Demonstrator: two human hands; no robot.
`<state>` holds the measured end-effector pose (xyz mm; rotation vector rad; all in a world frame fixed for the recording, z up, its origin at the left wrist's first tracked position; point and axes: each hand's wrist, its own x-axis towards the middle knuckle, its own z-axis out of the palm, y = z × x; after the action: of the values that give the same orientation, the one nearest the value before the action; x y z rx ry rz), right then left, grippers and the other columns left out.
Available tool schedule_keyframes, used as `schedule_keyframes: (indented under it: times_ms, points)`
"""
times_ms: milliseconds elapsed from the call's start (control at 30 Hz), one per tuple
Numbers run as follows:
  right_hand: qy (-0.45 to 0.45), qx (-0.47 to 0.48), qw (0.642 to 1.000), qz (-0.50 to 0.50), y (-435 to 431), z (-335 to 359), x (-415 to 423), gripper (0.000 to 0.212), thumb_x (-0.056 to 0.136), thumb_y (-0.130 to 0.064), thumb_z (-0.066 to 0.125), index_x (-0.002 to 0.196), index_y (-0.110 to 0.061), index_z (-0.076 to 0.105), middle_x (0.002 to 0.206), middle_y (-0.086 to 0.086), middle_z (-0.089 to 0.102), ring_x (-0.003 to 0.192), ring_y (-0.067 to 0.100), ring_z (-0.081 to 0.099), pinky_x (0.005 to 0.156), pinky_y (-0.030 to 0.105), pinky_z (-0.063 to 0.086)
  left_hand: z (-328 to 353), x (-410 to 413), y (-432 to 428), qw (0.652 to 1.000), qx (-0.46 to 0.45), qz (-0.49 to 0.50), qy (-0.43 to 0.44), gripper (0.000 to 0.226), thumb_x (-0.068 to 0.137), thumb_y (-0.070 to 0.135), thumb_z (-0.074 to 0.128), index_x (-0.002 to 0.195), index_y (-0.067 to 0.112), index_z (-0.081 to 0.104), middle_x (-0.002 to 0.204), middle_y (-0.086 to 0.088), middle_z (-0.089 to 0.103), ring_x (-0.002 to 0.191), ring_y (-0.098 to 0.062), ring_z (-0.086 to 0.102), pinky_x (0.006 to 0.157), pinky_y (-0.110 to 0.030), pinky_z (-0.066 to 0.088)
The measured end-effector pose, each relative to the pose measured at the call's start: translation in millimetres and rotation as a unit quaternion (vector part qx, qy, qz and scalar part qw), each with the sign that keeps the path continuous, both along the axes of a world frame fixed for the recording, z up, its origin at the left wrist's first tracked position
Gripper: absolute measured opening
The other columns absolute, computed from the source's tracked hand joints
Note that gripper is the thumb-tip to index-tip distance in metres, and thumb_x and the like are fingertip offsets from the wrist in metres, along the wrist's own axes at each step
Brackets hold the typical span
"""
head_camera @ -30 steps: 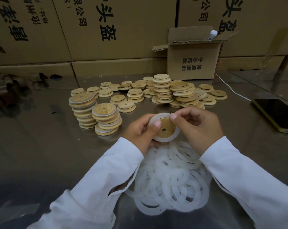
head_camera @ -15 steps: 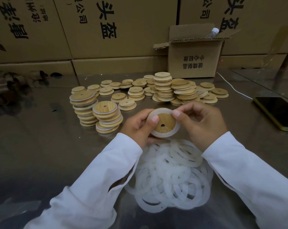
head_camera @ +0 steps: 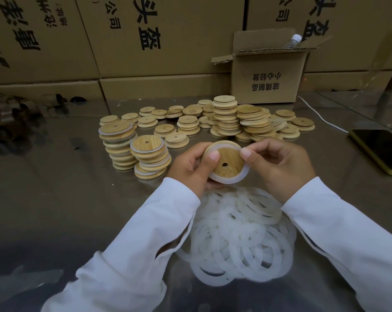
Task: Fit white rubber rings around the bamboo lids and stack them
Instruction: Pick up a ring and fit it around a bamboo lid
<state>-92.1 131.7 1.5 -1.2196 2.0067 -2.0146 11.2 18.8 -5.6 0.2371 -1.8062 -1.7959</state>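
Cardboard cartons back a steel table (head_camera: 55, 199). Both hands, left hand (head_camera: 191, 165) and right hand (head_camera: 278, 167), pinch a round bamboo lid (head_camera: 227, 164), white rubber ring (head_camera: 234, 180) half-seated. Beside it, two ringed stacks (head_camera: 134, 152); behind, many bare lids (head_camera: 246, 122).

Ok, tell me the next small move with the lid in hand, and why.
Probably press the white ring down around the top edge. The left hand and right hand hold the bamboo lid; the ring hugs its lower rim, but at the top bare wood shows outside it.
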Motion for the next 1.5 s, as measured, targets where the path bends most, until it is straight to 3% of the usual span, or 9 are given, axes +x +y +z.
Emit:
schedule_keyframes:
  times_ms: [233,300,400,600,800,1033,1133,1233,1500]
  points:
    - [-0.018,-0.028,0.999,-0.032,-3,-8,7,0.018,0.074,-0.018,0.074,0.087,-0.026,0.065,0.068,-0.005,0.064,0.069,0.003,0.06,0.072,0.013,0.049,-4,-6,4,0.996,0.091,0.016,0.001,0.017,0.094,0.021,0.046,0.099,0.019,0.062,0.097,-0.011,0.067,0.089,-0.024,0.068,0.063,-0.027,0.058]
    - [-0.015,-0.025,0.998,-0.056,-5,-12,10,0.013,0.075,-0.02,0.072,0.083,-0.026,0.064,0.07,-0.008,0.065,0.071,0.002,0.06,0.071,0.013,0.048,-3,-7,4,0.991,0.133,0.013,0.003,0.018,0.094,0.022,0.046,0.097,0.018,0.063,0.1,-0.013,0.067,0.088,-0.024,0.069,0.063,-0.027,0.057]
    - [-0.007,-0.026,0.996,-0.084,-6,-13,9,0.013,0.079,-0.017,0.068,0.071,-0.026,0.063,0.068,-0.017,0.065,0.068,-0.001,0.058,0.066,0.009,0.045,-3,-7,3,0.985,0.171,0.001,0.004,0.018,0.093,0.021,0.047,0.092,0.018,0.064,0.087,-0.008,0.071,0.079,-0.022,0.071,0.06,-0.027,0.057]
    - [-0.007,0.003,0.995,-0.102,-3,-11,4,0.015,0.08,-0.018,0.065,0.068,-0.027,0.063,0.067,-0.018,0.065,0.07,0.0,0.059,0.069,0.016,0.046,-7,-6,-1,0.995,0.098,0.003,-0.031,0.012,0.087,0.006,0.056,0.094,0.013,0.063,0.081,-0.006,0.072,0.081,-0.024,0.069,0.069,-0.036,0.059]
    - [0.116,0.056,0.987,-0.095,-1,-11,8,0.014,0.08,-0.019,0.066,0.071,-0.028,0.062,0.078,-0.011,0.063,0.076,0.001,0.057,0.071,0.014,0.046,-8,-5,-2,0.998,0.003,0.035,-0.048,0.011,0.085,0.009,0.058,0.091,0.015,0.066,0.084,-0.01,0.07,0.081,-0.026,0.066,0.08,-0.043,0.054]
    - [0.06,0.063,0.992,-0.092,-1,-11,6,0.009,0.081,-0.023,0.067,0.072,-0.026,0.064,0.078,-0.011,0.066,0.077,0.004,0.06,0.074,0.019,0.047,-9,-5,-5,0.997,-0.038,0.048,-0.039,0.01,0.084,0.011,0.061,0.088,0.02,0.065,0.082,-0.008,0.069,0.082,-0.026,0.066,0.082,-0.046,0.053]
    - [0.043,0.064,0.993,-0.092,-1,-8,4,0.009,0.081,-0.022,0.067,0.073,-0.024,0.064,0.08,-0.008,0.066,0.078,0.004,0.059,0.072,0.015,0.045,-8,-5,-5,0.998,-0.019,0.043,-0.028,0.01,0.084,0.011,0.06,0.089,0.018,0.065,0.082,-0.009,0.069,0.083,-0.027,0.065,0.082,-0.047,0.053]
    - [0.035,0.067,0.993,-0.089,1,-5,4,0.01,0.082,-0.022,0.066,0.072,-0.024,0.064,0.075,-0.012,0.064,0.072,0.0,0.057,0.066,0.004,0.041,-8,-6,-6,0.999,0.013,0.032,-0.023,0.011,0.084,0.01,0.059,0.089,0.017,0.066,0.076,-0.002,0.071,0.075,-0.017,0.068,0.073,-0.036,0.057]
    - [0.028,0.075,0.992,-0.094,1,0,7,0.01,0.083,-0.023,0.065,0.073,-0.021,0.065,0.071,-0.012,0.063,0.067,-0.002,0.054,0.06,0.004,0.039,-9,-9,-8,0.987,0.162,0.007,0.003,0.013,0.087,0.009,0.055,0.088,0.011,0.067,0.079,-0.007,0.072,0.078,-0.02,0.07,0.065,-0.032,0.058]
